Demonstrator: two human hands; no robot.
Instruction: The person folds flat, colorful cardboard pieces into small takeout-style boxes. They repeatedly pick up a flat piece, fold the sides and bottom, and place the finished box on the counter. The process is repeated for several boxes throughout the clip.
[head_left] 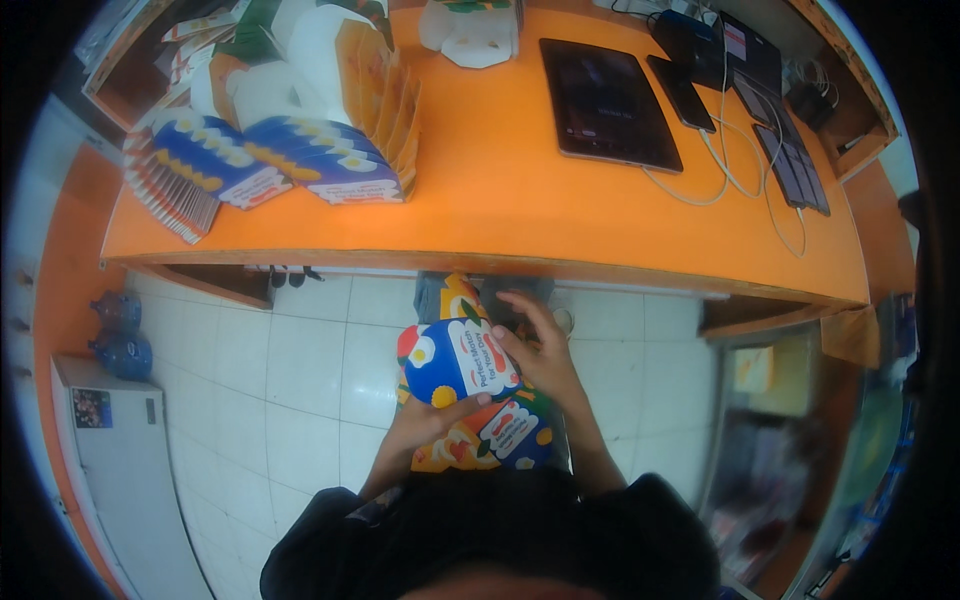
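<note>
A blue food carton with egg pictures and a white printed patch is held over my lap, its blue side turned up. My left hand is closed on its lower edge, thumb lying across the front. Beside its right edge is my right hand, thumb touching the carton and index finger stretched out apart from it. Its other fingers are partly hidden. Beneath, more printed carton pieces in blue, orange and green rest on my lap.
The orange desk ahead bears stacked folded cartons at left, white-faced carton pieces at the back, a tablet, phones and white charging cables. A white cabinet and water bottles stand left.
</note>
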